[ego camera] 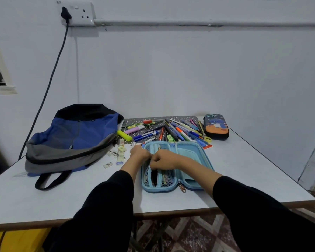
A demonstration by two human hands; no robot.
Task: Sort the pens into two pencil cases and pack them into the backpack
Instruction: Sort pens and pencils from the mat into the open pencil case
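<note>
A light blue pencil case point(189, 157) lies open on the white table point(244, 170), with a few pens under its mesh pocket. My left hand point(139, 153) and my right hand point(163, 160) meet over the case's left half, fingers curled at the mesh; what they pinch is hidden. Behind the case, several pens point(171, 131) and markers lie in a heap on a patterned mat point(135, 121). A dark pencil case point(215, 127) with an orange and blue cartoon print stands zipped at the back right. The blue and grey backpack point(71, 139) lies at the left.
Erasers, sharpeners and small bits point(121, 148) are scattered between the backpack and the open case. A black cable point(49, 82) runs from a wall socket point(76, 13) down behind the table. The table's front edge is close to me.
</note>
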